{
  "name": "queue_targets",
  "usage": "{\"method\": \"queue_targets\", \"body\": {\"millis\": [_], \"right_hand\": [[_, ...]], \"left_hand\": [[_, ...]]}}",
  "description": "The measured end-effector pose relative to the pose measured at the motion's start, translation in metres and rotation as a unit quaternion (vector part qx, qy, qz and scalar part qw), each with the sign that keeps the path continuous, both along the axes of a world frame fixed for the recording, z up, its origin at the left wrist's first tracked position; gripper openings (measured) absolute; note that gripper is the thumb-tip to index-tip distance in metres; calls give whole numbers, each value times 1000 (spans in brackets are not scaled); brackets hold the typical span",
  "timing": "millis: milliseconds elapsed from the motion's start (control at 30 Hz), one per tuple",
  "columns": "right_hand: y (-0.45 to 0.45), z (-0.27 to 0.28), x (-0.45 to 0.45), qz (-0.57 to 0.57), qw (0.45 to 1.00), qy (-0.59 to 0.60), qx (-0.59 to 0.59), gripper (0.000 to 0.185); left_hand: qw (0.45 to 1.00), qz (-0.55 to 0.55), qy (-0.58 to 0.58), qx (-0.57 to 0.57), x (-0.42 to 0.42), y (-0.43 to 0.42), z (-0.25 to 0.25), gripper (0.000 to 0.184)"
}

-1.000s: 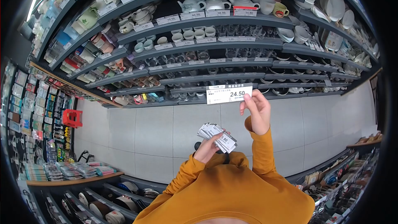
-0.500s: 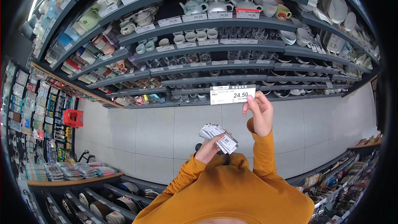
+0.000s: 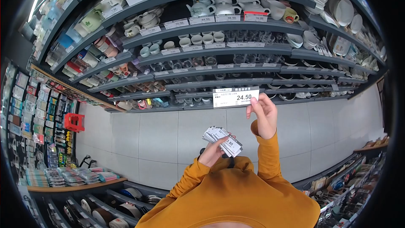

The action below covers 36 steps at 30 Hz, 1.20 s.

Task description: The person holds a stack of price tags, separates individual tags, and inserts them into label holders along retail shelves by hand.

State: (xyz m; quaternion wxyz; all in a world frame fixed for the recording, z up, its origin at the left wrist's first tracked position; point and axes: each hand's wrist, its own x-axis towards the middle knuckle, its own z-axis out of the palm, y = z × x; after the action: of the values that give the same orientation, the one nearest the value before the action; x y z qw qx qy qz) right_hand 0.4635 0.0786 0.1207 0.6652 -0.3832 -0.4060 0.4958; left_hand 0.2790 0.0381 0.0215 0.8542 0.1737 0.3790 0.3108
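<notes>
Between the thumb and fingers of my right hand (image 3: 264, 114) is one white price tag (image 3: 230, 98) printed 24.50, pinched at its right end and facing me. It is held up in front of the lower shelves. Lower and to the left, my left hand (image 3: 213, 153) grips a fanned stack of price tags (image 3: 222, 140), its thumb lying across the top ones. The figures 3.80 can be read on part of the stack; most of the other tags are covered.
Ahead, a curved shelf unit (image 3: 185, 50) carries teapots (image 3: 228, 8), cups (image 3: 196, 39), glasses and bowls, with price labels along its edges. A red plastic stool (image 3: 74, 122) stands at the left on the tiled floor (image 3: 158, 131). Packaged goods (image 3: 69, 176) lie on a counter at lower left.
The shelves appear shifted very slightly right and down in the view. Both hands keep their hold on the tags, nearly unmoved.
</notes>
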Motion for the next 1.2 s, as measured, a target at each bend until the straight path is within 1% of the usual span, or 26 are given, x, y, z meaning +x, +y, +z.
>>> {"method": "queue_targets", "body": {"millis": [367, 600, 667, 767, 867, 967, 1000, 1067, 1200], "right_hand": [[20, 3, -37, -2, 1000, -7, 10, 12], [45, 3, -84, -3, 1000, -5, 9, 12], [60, 3, -100, -8, 1000, -11, 18, 12], [76, 5, -133, -34, 999, -18, 19, 12], [98, -2, -171, -31, 999, -16, 14, 12], [119, -2, -211, -24, 1000, -12, 16, 11], [125, -2, -223, -29, 999, -22, 14, 11], [135, -2, -244, -45, 998, -43, 12, 12], [150, -4, -277, -31, 999, -33, 5, 11]], "left_hand": [[1000, -8, 3, 10, -34, 20, 2, 35], [1000, -16, -1, 7, -81, 40, -5, 35], [1000, -17, -8, 9, -97, 57, -7, 36], [999, -32, 1, 2, -133, 75, -11, 36], [999, -43, 3, 23, -174, 106, -5, 36], [999, -27, 10, 39, -220, 130, -10, 38], [1000, -12, 9, 16, -235, 138, -11, 36], [1000, 3, 14, 18, -261, 150, -12, 35], [999, 23, 9, 22, -302, 165, -20, 34]]}}
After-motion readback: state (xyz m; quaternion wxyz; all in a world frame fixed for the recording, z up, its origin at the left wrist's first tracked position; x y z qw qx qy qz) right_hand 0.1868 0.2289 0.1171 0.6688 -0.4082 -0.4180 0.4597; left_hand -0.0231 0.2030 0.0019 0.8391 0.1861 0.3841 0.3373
